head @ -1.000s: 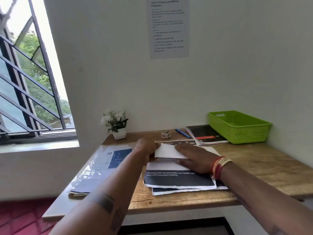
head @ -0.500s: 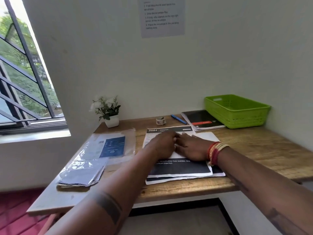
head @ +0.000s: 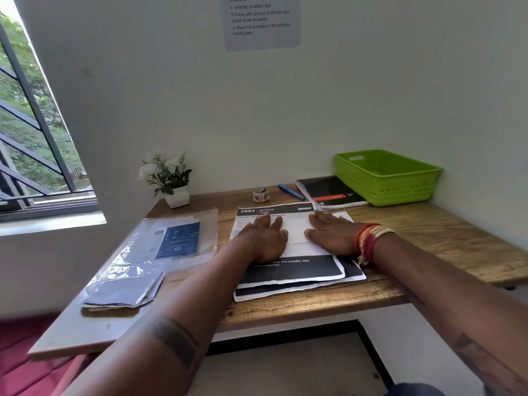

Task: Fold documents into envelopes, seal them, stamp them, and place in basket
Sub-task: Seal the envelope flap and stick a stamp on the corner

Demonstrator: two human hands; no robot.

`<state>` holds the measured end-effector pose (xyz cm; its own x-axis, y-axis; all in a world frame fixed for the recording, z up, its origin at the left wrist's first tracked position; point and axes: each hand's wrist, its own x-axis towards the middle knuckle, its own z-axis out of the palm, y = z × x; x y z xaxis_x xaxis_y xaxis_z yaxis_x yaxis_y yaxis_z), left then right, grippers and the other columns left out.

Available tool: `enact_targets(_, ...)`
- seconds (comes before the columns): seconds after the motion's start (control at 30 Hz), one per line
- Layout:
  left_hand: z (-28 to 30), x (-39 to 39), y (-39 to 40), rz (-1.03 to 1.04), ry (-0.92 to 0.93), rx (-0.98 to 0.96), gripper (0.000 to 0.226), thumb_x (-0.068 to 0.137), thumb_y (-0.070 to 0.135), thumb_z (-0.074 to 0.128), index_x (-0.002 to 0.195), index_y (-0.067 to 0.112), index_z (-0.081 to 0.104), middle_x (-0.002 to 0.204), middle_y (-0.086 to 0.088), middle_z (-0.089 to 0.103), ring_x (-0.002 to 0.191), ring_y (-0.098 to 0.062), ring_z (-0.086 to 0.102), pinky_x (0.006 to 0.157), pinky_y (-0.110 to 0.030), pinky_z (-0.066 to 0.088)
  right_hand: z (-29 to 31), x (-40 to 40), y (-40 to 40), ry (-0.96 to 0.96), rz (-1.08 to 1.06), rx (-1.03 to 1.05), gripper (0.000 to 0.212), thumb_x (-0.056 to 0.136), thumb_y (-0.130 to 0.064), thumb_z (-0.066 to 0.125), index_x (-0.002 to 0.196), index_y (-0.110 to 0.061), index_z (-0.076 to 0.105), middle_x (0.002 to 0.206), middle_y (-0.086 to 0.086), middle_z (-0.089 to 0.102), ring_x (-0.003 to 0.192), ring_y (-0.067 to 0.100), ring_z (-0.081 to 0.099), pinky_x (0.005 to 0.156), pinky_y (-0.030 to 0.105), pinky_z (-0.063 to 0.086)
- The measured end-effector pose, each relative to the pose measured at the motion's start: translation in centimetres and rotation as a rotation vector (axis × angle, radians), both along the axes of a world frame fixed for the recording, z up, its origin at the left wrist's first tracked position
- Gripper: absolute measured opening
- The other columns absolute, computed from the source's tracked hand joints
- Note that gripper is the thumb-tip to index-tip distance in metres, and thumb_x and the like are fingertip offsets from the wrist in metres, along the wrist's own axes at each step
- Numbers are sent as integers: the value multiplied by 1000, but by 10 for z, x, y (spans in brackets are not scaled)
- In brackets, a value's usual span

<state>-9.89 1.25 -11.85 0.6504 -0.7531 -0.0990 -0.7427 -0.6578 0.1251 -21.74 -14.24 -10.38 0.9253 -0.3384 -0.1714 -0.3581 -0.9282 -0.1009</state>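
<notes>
A folded white sheet [head: 297, 232] lies flat on a stack of printed documents [head: 288, 270] in the middle of the wooden desk [head: 428, 238]. My left hand [head: 264, 237] presses flat on its left part, fingers straight. My right hand [head: 331, 232] presses flat on its right part, fingers also straight. A pack of envelopes in clear plastic [head: 148, 252] lies to the left. A small roll of stamps [head: 261, 194] stands at the back. The green basket [head: 385, 178] sits at the back right corner.
A blue pen [head: 291, 191] and a black notebook [head: 331, 192] lie between the stamp roll and the basket. A small potted plant [head: 171, 178] stands at the back left. An instruction sheet [head: 261, 21] hangs on the wall. A barred window [head: 31, 132] is at left.
The sheet, held up with its edge raised a second ago, now lies flat. Both hands have spread apart along it and press it down. The view has tilted downward.
</notes>
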Motion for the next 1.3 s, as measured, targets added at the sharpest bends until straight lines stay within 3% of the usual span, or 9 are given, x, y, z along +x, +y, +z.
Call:
enact_targets(0.5, 2, -1, 2, -14, 6, 15, 62, 106, 49, 14, 162, 26, 1, 169, -5, -9, 155, -22, -9, 126, -44, 0, 9, -7, -18, 108, -189, -87, 71, 104, -54, 15, 160, -11, 3, 167, 10, -4, 154, 25, 4, 124, 39, 5)
enact_targets(0.6, 2, 1, 0, -19, 11, 29, 62, 106, 49, 15, 162, 25, 1, 169, -7, -9, 155, -23, -10, 126, -45, 0, 34, 0, -6, 116, -137, -170, 50, 107, -30, 32, 151, -6, 37, 155, 20, 37, 141, 33, 40, 113, 38, 33)
enact_targets(0.7, 2, 3, -2, -30, 18, 41, 63, 106, 51, 15, 161, 25, 0, 169, -7, -10, 155, -24, -10, 126, -46, 0, 50, 31, -7, -40, 45, -315, 35, 95, -30, 53, 121, -11, 67, 120, 11, 68, 107, 29, 65, 92, 35, 53)
enact_targets(0.9, 6, 3, -2, -58, 27, 28, 65, 106, 51, 20, 162, 22, 4, 169, -11, -6, 156, -28, -4, 126, -44, 4, 38, 98, 9, -424, 192, -50, 20, 92, -28, 61, 105, -22, 75, 106, 1, 72, 96, 21, 65, 87, 33, 50)
enact_targets(1.0, 32, 10, -3, -112, -30, 75, 56, 106, 44, 36, 152, 12, 38, 159, -15, 36, 143, -31, 37, 110, -34, 32, 12, 120, -1, -486, 153, 57, 14, 83, -30, 64, 85, -20, 74, 90, -1, 71, 89, 21, 65, 82, 33, 49)
enact_targets(1.07, 50, 24, -12, -132, -146, 46, 40, 106, 32, 41, 130, 8, 61, 136, -15, 59, 122, -30, 56, 86, -31, 39, 2, 128, -10, -527, 133, 115, 22, 79, -35, 59, 76, -16, 70, 79, -1, 68, 81, 22, 63, 77, 36, 48)
enact_targets(1.1, 56, 36, -16, -129, -212, 2, 34, 104, 26, 43, 123, 9, 66, 129, -14, 63, 116, -30, 59, 82, -31, 40, 0, 130, -12, -545, 129, 140, 24, 79, -36, 58, 75, -15, 69, 77, -1, 69, 80, 22, 63, 77, 36, 48)
enact_targets(1.2, 55, 80, -28, 16, -245, -225, 34, 91, 13, 55, 122, 16, 68, 126, -9, 66, 118, -29, 60, 95, -32, 46, -2, 129, -14, -579, 96, 209, 22, 89, -30, 64, 70, -21, 66, 73, -4, 65, 85, 17, 62, 86, 31, 38)
enact_targets(1.3, 33, 116, -39, 108, -239, -329, 49, 86, 9, 60, 134, 21, 60, 129, -10, 59, 121, -29, 57, 100, -34, 44, -4, 133, -19, -621, 72, 288, 14, 91, -29, 67, 86, -19, 75, 79, -4, 67, 88, 11, 59, 86, 23, 32)
